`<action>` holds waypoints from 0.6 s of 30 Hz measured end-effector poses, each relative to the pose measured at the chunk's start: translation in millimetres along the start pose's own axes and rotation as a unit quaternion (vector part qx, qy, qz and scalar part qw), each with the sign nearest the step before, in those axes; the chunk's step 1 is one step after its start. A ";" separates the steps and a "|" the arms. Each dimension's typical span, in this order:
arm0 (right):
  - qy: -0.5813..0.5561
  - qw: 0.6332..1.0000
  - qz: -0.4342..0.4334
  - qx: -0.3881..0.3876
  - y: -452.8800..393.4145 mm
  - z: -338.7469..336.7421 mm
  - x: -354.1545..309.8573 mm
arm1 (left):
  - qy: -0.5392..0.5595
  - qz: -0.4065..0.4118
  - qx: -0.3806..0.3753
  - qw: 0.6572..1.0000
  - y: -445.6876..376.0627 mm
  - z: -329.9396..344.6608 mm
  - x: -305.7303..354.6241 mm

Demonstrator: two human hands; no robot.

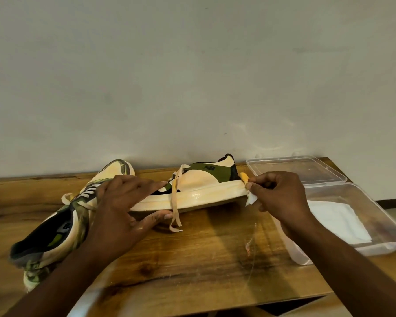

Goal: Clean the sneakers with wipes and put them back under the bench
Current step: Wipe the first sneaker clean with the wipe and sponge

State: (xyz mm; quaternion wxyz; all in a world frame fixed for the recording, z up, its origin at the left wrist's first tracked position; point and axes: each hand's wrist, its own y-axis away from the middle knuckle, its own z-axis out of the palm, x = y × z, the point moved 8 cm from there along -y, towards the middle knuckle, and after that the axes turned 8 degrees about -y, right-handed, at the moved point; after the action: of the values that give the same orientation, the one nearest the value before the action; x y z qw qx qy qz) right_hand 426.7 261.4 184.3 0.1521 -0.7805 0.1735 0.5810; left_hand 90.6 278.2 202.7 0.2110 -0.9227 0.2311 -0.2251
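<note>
A cream and olive sneaker (204, 188) lies tilted on its side on the wooden bench top (192, 259), sole edge toward me. My left hand (124, 211) grips its front part, fingers over the upper and thumb under the sole. My right hand (279, 195) pinches a small white wipe (250, 199) against the heel end of the midsole. A second sneaker (62, 225) of the same colours lies at the left, partly behind my left hand and forearm.
A clear plastic box (361, 197) with folded white wipes (338, 223) inside stands at the right, its lid (295, 168) open against the wall. A grey wall rises right behind the bench. The bench's front edge runs close to me.
</note>
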 end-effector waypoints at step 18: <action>-0.127 0.987 0.096 -0.001 20.9 22.0 17.1 | -0.125 0.015 -0.067 0.990 -19.3 21.5 58.6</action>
State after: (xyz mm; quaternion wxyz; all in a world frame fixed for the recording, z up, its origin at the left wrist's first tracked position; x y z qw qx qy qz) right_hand 403.0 250.7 161.1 0.1153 -0.6803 0.2262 0.6876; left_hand 154.5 269.3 213.5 0.1797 -0.9520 0.2313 -0.0890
